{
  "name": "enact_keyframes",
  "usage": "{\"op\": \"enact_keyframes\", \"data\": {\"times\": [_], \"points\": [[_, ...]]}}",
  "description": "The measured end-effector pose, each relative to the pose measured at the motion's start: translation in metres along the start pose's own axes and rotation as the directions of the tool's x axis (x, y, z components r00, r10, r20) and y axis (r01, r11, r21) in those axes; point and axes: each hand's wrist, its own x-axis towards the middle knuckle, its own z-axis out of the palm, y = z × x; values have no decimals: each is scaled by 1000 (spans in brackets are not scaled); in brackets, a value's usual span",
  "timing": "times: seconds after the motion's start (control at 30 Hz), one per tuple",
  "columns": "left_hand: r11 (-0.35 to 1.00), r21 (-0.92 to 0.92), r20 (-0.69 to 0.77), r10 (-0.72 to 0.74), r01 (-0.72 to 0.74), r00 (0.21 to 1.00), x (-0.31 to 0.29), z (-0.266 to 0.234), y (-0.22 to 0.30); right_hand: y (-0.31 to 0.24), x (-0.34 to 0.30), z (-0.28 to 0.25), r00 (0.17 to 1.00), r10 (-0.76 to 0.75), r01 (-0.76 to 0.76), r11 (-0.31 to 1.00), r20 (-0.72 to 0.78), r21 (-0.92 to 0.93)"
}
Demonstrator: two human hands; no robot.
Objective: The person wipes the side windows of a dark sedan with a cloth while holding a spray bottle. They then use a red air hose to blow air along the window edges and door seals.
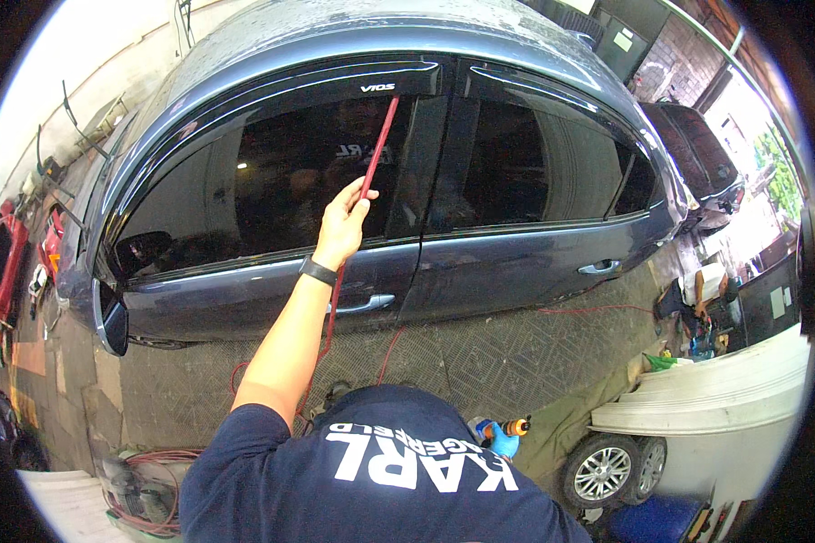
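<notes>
My left arm reaches up toward the side of a dark blue-grey car (507,262). With its fingers closed, my bare left hand (342,222) grips a red hose (334,308), which trails down past the door to the floor. Above the hand a straight red length runs across the dark window (290,172) to the lower edge of the black window visor (317,89). How its upper end meets the visor, I cannot tell. Beyond my torso, my blue-gloved right hand (504,442) is closed around an orange and black cylindrical tool (515,427), mostly hidden.
A side mirror (110,315) juts from the car's front door. Coiled red hose (149,489) lies at lower left. Two wheels (602,469) stand at lower right, below a pale panel (706,389). Another person (697,290) bends over at far right, near a second dark car (693,149).
</notes>
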Motion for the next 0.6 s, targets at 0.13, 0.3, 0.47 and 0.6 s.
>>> {"op": "enact_keyframes", "data": {"times": [0.13, 0.3, 0.47, 0.6], "points": [[997, -25, 31, -76, 77, 997, 11, -10, 10, -10, -8, 8, 1000, -4, 4, 1000, 1, -25], [993, -64, 82, -92, 97, 992, 27, -6, 13, 6, -6, 6, 999, -40, 39, 999, -33, -26], [999, -14, 107, -47, 48, 993, 36, -4, 14, -4, -32, 13, 1000, -4, 4, 1000, -4, 19], [1000, 5, 83, 13, -14, 996, 40, -17, -6, -32, -61, 30, 999, -42, 42, 999, 11, 15]]}}
